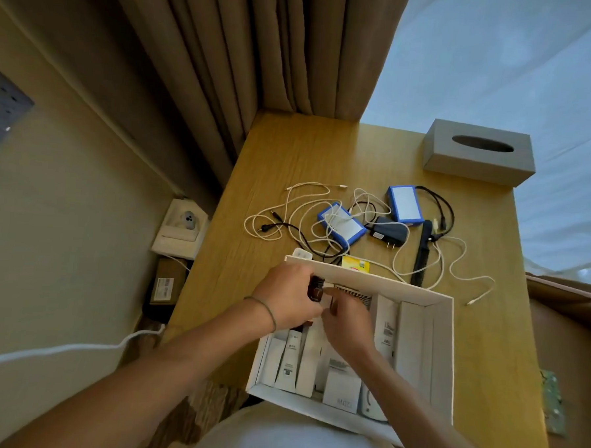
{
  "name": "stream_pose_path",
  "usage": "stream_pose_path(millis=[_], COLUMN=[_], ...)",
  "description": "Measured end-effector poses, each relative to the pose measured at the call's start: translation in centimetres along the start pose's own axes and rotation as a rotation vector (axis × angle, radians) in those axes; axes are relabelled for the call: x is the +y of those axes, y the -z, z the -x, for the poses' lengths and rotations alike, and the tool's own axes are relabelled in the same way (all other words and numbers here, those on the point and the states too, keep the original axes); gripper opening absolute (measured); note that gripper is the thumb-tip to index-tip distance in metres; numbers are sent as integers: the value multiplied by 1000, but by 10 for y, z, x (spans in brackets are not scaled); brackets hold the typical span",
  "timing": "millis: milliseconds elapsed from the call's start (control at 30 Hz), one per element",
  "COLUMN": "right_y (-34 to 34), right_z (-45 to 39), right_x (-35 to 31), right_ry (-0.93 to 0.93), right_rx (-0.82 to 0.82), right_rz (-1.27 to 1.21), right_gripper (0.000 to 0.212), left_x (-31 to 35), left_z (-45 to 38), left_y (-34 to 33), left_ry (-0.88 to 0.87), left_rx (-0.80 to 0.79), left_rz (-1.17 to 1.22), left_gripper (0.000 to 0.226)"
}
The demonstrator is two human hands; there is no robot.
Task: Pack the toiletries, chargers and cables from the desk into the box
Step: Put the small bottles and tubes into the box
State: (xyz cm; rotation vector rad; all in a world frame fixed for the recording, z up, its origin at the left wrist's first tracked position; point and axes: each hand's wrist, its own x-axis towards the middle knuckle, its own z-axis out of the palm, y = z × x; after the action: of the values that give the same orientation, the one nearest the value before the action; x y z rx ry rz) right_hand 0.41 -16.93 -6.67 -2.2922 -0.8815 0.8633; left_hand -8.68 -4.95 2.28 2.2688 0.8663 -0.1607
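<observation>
Both hands work over the far left part of a white box at the near edge of the wooden surface. The left hand grips a small brown bottle; the right hand, fingers curled, is just beside it. White tubes and cartons stand packed inside the box. Beyond it lie tangled white cables, two blue-edged packs, a dark plug adapter and a black comb-like tool. A grey tissue box sits at the far right corner.

wood-grain desk, matt white card box, cloth curtain.
</observation>
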Motion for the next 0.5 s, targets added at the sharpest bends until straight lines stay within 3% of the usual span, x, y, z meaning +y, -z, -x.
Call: stream_pose_path(millis=[233,400,500], right_y=[21,30,39], right_z=[7,12,16], right_x=[20,20,14], right_ry=[3,21,36], right_rx=[-5,-34,-37], right_rz=[-65,-65,-87], right_gripper=[36,37,37], left_x=[2,-6,-10], left_z=[-13,-21,-21], left_y=[-48,-65,-72], left_ry=[163,186,168], left_rx=[20,49,58], left_rz=[-184,-275,-336], left_gripper=[32,24,31])
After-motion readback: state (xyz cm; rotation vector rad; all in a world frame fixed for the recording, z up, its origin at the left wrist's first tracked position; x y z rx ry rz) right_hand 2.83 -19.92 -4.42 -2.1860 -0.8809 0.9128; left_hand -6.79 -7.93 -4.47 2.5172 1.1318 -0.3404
